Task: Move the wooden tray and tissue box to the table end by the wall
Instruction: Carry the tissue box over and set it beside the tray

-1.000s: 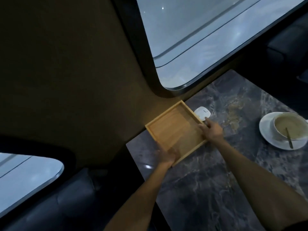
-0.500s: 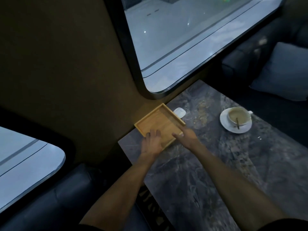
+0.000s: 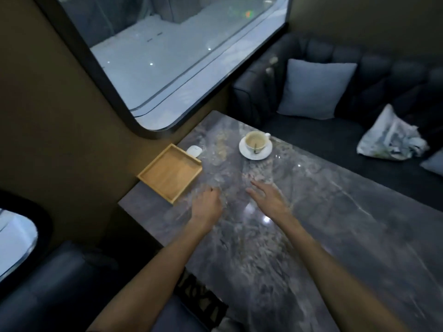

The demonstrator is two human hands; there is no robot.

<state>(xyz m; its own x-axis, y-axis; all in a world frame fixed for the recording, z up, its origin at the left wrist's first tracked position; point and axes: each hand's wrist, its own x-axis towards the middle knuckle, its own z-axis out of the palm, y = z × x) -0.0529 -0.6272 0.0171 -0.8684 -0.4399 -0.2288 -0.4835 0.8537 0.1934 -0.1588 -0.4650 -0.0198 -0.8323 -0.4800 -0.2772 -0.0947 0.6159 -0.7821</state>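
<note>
The long grey marble-patterned bench [image 3: 311, 224] fills the view, its far end butted against the olive-brown wall [image 3: 60, 104] under a big dark-framed window [image 3: 167, 56]. Across it sits a dark tufted sofa [image 3: 359, 68] with a pale grey square cushion [image 3: 314, 88] propped upright and a crumpled white patterned bag [image 3: 390, 137] on the seat. And there's the square light wooden tray [image 3: 171, 172], empty, lying flat on the bench right at the wall end, one edge against the wall. No tissue box in sight from here. Both bare forearms reach in from below. The left hand [image 3: 207, 207] hovers over the bench just beside the tray's near corner, not touching it, its grip loosely curled and empty. The right hand [image 3: 268, 197] is out flat, fingers spread, grip wide and holding nothing, well clear of the tray. Further along stands a white cup of milky coffee on a white saucer [image 3: 256, 146], a spoon inside. Smallest of all, a white rounded gadget [image 3: 194, 150] touching the tray's far corner.
</note>
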